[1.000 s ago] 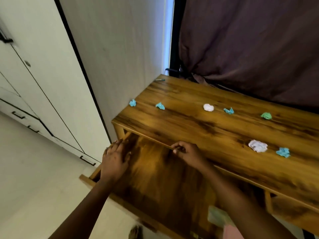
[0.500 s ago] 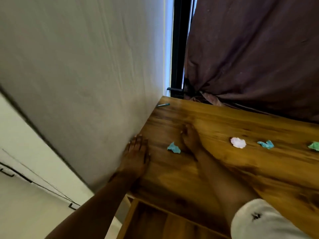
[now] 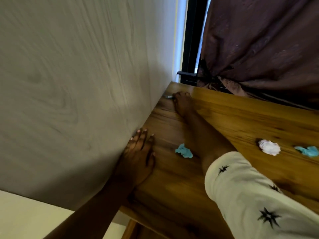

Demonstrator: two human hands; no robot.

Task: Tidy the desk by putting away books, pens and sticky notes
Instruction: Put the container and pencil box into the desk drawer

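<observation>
Person's leaning way over the glossy brown wooden desk [image 3: 224,121] here. The right hand [image 3: 183,102] is stretched out to the far left corner of the tabletop, fingers bent down and bunched right on the end of a small teal-and-silver pen [image 3: 167,96] lying against the pale wood-grain wall panel [image 3: 77,83]. Honestly can't tell if the pen is actually pinched or just touched, it's tiny and half hidden under the fingers.

The left hand [image 3: 138,152] lies flat on the left edge of the tabletop, fingers straight and close together, its side up against the panel.

A crumpled light-blue sticky note [image 3: 183,150] sits between the two forearms, just beside the right one. Further right there's a crumpled white-pink paper ball [image 3: 269,147] and, just beside it, another crumpled blue one [image 3: 308,150] near the picture's edge. A dark purple curtain [image 3: 259,40] hangs behind the back edge.
</observation>
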